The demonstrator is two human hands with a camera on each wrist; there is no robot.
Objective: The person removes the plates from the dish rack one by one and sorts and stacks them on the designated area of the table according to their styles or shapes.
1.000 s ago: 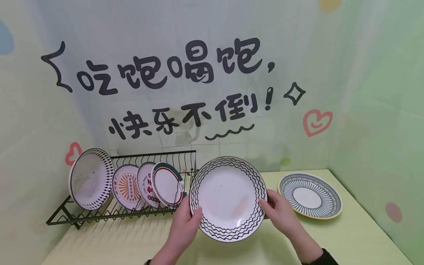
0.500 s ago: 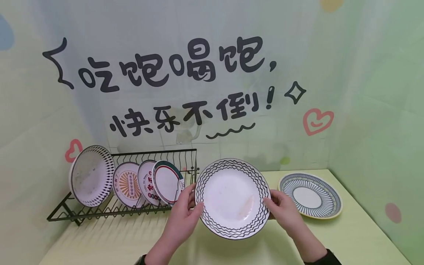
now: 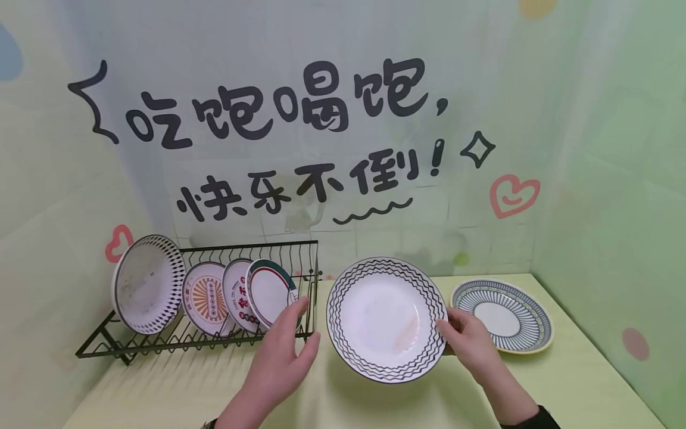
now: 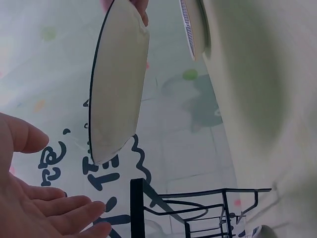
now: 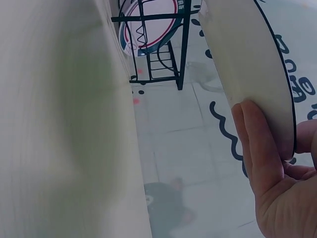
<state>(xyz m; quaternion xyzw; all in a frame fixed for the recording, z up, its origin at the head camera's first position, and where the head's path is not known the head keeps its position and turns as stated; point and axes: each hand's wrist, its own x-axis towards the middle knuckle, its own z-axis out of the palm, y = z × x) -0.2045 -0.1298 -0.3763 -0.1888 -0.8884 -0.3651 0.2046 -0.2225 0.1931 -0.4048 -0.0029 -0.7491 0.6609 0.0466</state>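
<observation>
A white plate with black zigzag lines round its rim is held up above the table, its face toward the head camera. My right hand grips its right edge, thumb on the front; in the right wrist view, fingers lie against its underside. To the left of the plate and apart from it is my left hand, its fingers extended and holding nothing. The left wrist view shows a gap between that hand and the plate. A reddish smear marks the plate's lower right face.
A black wire dish rack at the left holds a large bowl and several small plates, among them a green-and-red-rimmed plate. A blue-patterned plate lies on the table at the right. Behind stands a printed backdrop.
My left hand has let go of the plate's left edge and moved left. The plate has shifted a little to the right in my right hand's grip.
</observation>
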